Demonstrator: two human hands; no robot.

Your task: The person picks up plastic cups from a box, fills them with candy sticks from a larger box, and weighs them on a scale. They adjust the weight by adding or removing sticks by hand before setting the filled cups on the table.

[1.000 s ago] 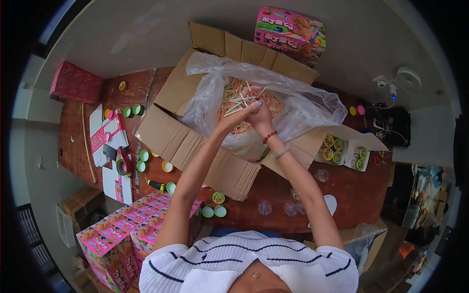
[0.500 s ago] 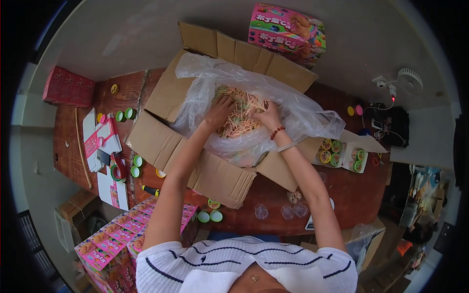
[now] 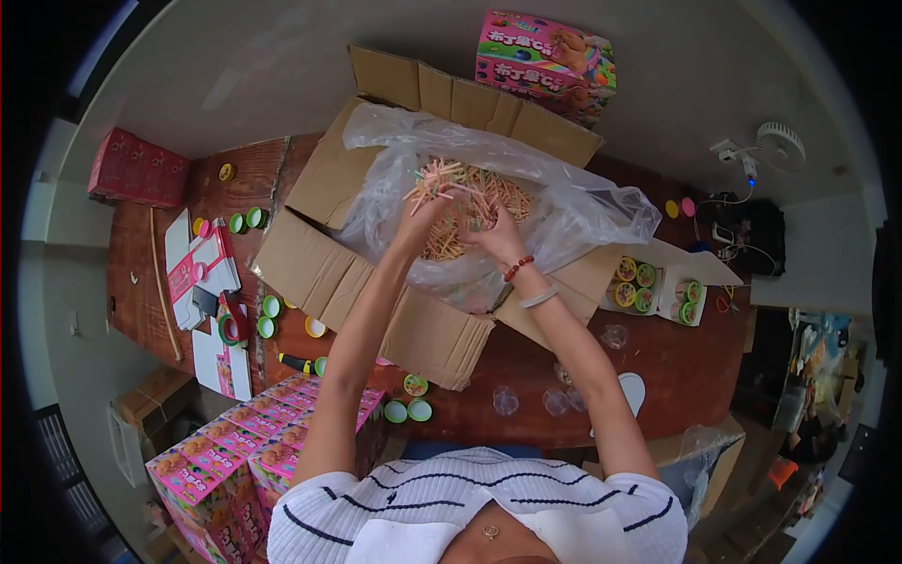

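Observation:
In the head view an opened cardboard box with a clear plastic liner holds a heap of thin, pastel-coloured sticks. My left hand is closed around a bunch of the sticks, raised over the heap with the ends poking out above the fingers. Just to its right, my right hand curls its fingers round some more sticks; part of what it grips is hidden. Red beads and a pale bangle circle the right wrist.
Pink printed cartons are stacked at the lower left, and another pink carton stands behind the box. Green-lidded tubs sit in a white tray at right. A tape roll, a yellow-black cutter and clear domes lie around.
Both hands have risen out of the heap and drawn closer together. The left now lifts a bunch of sticks, and the right has shifted left with sticks in its fingers.

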